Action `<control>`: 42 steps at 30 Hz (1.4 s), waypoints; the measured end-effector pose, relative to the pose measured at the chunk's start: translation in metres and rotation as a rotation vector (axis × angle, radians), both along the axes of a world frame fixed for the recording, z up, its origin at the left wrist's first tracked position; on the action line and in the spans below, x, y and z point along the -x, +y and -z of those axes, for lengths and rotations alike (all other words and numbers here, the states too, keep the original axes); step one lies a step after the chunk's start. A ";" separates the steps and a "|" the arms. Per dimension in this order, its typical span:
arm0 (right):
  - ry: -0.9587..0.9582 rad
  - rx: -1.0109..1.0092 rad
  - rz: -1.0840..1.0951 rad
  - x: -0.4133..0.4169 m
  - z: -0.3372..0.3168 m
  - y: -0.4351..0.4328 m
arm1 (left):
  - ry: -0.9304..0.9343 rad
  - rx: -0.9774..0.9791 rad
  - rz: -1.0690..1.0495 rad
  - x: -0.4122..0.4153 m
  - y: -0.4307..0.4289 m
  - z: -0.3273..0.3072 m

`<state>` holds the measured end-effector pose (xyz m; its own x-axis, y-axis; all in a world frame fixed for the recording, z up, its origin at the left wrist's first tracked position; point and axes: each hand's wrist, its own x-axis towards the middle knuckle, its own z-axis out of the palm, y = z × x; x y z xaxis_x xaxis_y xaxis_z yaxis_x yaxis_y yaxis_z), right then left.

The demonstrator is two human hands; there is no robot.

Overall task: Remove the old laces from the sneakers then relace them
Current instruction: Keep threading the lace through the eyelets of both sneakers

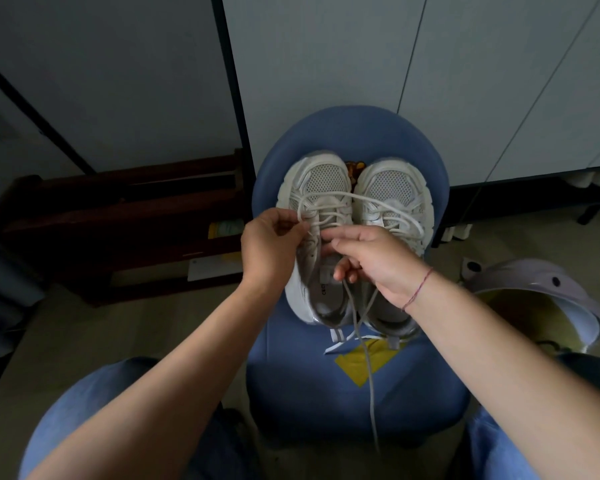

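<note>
Two white sneakers sit side by side, toes pointing away, on the seat of a blue chair (354,133). The work is on the left sneaker (326,181); the right sneaker (394,185) is touching it and has its own lace threaded through.

The left hand (271,244) pinches a loop of the lace (371,393) between thumb and fingertip, just beside the eyelets. The right hand (378,261) is over the tongue with its fingers curled round two loose strands. These hang past the heels, over the front of the seat and down between the knees. I cannot tell whether both strands belong to one lace.

The lace looks thin, round, soft and very light, so it should bend anywhere and give no push. It will probably only follow a pull, so it is best held close to the eyelet being worked, or by the stiffer tip when threading. A cord like this may slip through dry fingers, so a firm pinch suits it better than a loose hold.

The sneaker looks light and padded, with a mesh toe and a thick sole. It would likely slide or tip on the smooth seat if the lace is tugged hard, so one hand should steady it by the side wall or the heel
</note>
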<state>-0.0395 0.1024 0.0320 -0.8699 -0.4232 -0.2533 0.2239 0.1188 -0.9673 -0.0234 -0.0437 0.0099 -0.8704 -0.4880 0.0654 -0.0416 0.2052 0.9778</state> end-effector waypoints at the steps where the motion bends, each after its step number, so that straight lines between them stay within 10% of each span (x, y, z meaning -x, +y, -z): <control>1: -0.001 0.000 0.000 0.000 0.000 0.000 | 0.003 0.025 0.004 -0.001 0.001 0.001; 11: 0.012 -0.005 -0.058 0.002 0.004 -0.005 | -0.119 -0.259 0.140 -0.005 0.006 0.003; 24: 0.000 0.076 0.074 0.005 0.019 -0.021 | -0.103 -0.007 0.155 -0.007 -0.009 0.008; 35: 0.168 -0.072 0.104 -0.027 0.012 -0.012 | -0.095 -0.168 0.152 -0.006 -0.009 0.011; 42: -0.114 -0.178 -0.106 -0.111 0.036 0.023 | -0.098 -0.201 0.150 -0.007 -0.008 0.009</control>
